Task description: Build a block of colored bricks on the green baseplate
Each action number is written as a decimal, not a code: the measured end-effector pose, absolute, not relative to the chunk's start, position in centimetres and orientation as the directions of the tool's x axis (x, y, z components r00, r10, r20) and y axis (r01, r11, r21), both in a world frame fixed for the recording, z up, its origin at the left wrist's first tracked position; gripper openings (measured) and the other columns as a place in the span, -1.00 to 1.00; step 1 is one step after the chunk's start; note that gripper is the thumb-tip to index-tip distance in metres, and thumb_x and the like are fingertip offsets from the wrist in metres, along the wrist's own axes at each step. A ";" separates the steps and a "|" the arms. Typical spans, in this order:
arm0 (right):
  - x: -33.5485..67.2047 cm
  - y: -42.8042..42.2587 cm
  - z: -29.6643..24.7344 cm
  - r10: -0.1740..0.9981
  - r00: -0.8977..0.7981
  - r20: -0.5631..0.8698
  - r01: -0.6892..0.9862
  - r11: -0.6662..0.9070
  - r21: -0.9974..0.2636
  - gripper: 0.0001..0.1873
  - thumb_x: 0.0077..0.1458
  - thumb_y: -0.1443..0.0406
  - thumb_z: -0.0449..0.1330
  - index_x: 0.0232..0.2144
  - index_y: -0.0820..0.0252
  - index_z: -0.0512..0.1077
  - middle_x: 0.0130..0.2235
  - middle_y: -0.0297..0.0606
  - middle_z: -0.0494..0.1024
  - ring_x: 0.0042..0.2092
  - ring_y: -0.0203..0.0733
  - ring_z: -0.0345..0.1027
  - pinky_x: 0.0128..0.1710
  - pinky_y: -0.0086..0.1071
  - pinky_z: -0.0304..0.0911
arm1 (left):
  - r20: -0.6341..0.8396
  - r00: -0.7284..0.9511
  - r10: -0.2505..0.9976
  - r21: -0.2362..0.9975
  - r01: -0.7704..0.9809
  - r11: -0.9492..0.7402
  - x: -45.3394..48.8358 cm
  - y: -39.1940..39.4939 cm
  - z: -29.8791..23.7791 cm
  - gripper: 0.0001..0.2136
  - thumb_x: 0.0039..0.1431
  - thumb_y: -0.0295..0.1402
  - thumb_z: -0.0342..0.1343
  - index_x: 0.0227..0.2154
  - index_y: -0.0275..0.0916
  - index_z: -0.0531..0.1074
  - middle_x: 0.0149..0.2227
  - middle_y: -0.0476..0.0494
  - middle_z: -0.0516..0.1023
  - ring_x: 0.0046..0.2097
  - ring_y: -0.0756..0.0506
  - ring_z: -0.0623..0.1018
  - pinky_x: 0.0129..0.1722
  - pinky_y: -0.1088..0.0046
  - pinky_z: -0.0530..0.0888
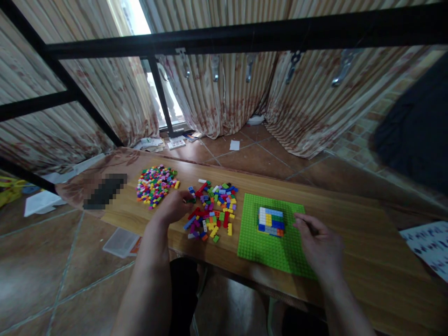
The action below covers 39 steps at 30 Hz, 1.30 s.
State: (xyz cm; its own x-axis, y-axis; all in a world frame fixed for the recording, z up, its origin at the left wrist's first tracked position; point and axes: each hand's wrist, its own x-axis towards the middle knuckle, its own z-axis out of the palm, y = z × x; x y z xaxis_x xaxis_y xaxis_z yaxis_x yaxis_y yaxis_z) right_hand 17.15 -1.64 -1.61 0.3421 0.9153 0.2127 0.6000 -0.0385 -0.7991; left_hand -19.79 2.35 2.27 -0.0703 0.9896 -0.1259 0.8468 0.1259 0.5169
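Note:
My left hand (175, 205) reaches to the left edge of a loose pile of toy building bricks (212, 217) in many colours. Its fingers are curled together; a dark green brick shows at the fingertips, but whether they hold it is unclear. On the wooden table lies a green studded baseplate (261, 259). A small block of joined bricks (271, 221), white, blue, yellow, green and orange on top, sits on it. Over the plate's right edge is my right hand (320, 242), thumb and fingers pinched together beside the block; anything between them is hidden.
A heap of smaller coloured bricks (156, 184) lies farther left on the table (357, 228). A blurred-out dark object (105, 191) rests at the left end. A black metal frame (224, 35) with hanging clips crosses above. A printed sheet (429, 245) is at far right.

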 end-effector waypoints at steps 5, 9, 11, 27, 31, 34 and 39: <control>16.6 -1.9 -1.7 0.924 0.314 0.220 0.538 0.018 -0.843 -0.67 0.07 0.06 0.17 -0.27 0.13 0.56 -0.25 -0.16 0.63 -0.24 -0.04 0.50 -0.16 -0.14 0.37 | -0.139 0.256 0.956 0.795 0.605 -0.046 -17.7 2.0 3.7 -0.77 0.11 -0.21 0.08 -0.35 -0.27 0.52 -0.42 -0.06 0.54 -0.39 -0.02 0.45 -0.40 0.51 0.34; 15.3 -2.4 -1.1 0.954 0.134 0.267 0.443 0.184 -0.878 -0.73 0.07 0.09 0.22 -0.23 0.08 0.54 -0.19 -0.22 0.61 -0.20 -0.10 0.48 -0.15 -0.19 0.38 | -0.128 0.452 0.883 0.940 0.340 -0.038 -13.0 1.6 3.7 -0.71 0.18 -0.12 0.04 -0.34 -0.28 0.47 -0.47 -0.02 0.46 -0.45 0.04 0.39 -0.43 0.55 0.35; 14.9 -2.9 -0.6 0.959 0.030 0.283 0.413 0.246 -0.877 -0.75 0.07 0.12 0.24 -0.21 0.06 0.54 -0.21 -0.24 0.60 -0.22 -0.13 0.47 -0.19 -0.21 0.40 | -0.119 0.525 0.843 0.970 0.242 -0.014 -10.2 1.5 3.1 -0.67 0.20 -0.10 0.02 -0.40 -0.30 0.45 -0.48 -0.03 0.45 -0.47 0.05 0.39 -0.46 0.56 0.35; 16.9 -3.4 -0.4 0.974 -0.122 0.193 0.549 0.228 -0.804 -0.76 0.11 0.14 0.19 -0.23 0.08 0.55 -0.26 -0.26 0.59 -0.22 -0.12 0.47 -0.18 -0.24 0.36 | -0.099 0.427 0.899 0.966 0.258 -0.016 -3.1 0.7 0.1 -0.71 0.22 -0.13 -0.02 -0.44 -0.26 0.36 -0.53 -0.01 0.42 -0.50 0.03 0.38 -0.49 0.52 0.31; 17.7 -3.3 -1.0 0.980 -0.056 0.190 0.597 0.185 -0.780 -0.73 0.11 0.12 0.18 -0.20 0.08 0.55 -0.24 -0.23 0.60 -0.23 -0.11 0.47 -0.19 -0.22 0.36 | 0.016 0.228 0.973 0.896 0.428 -0.115 -3.6 1.7 0.0 -0.77 0.22 -0.25 -0.02 -0.45 -0.26 0.40 -0.54 -0.02 0.42 -0.48 0.01 0.39 -0.48 0.51 0.30; 17.5 -3.3 -1.3 0.983 -0.062 0.172 0.617 0.174 -0.768 -0.74 0.13 0.15 0.18 -0.19 0.09 0.55 -0.21 -0.22 0.60 -0.21 -0.11 0.47 -0.17 -0.23 0.34 | 0.060 0.145 0.988 0.873 0.473 -0.123 -3.4 1.7 -0.4 -0.84 0.18 -0.31 0.03 -0.33 -0.28 0.45 -0.42 -0.06 0.51 -0.41 -0.01 0.46 -0.39 0.49 0.36; 16.8 -3.1 -1.6 0.983 -0.070 0.169 0.631 0.175 -0.756 -0.76 0.13 0.21 0.17 -0.18 0.13 0.54 -0.22 -0.21 0.59 -0.22 -0.13 0.46 -0.17 -0.25 0.34 | 0.070 0.100 0.993 0.808 0.578 -0.115 -2.6 1.1 -1.1 -0.72 0.12 -0.30 0.12 -0.11 -0.28 0.45 -0.18 -0.15 0.55 -0.37 -0.02 0.47 -0.33 0.42 0.42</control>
State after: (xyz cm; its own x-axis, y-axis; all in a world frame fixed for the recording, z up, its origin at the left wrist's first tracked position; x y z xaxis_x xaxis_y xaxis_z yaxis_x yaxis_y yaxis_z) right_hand 16.77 -3.08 -1.59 -0.0704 0.9831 0.1689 0.6313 0.1750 -0.7555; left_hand -2.61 1.14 -1.10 0.1000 0.9925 0.0696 0.5776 -0.1149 0.8082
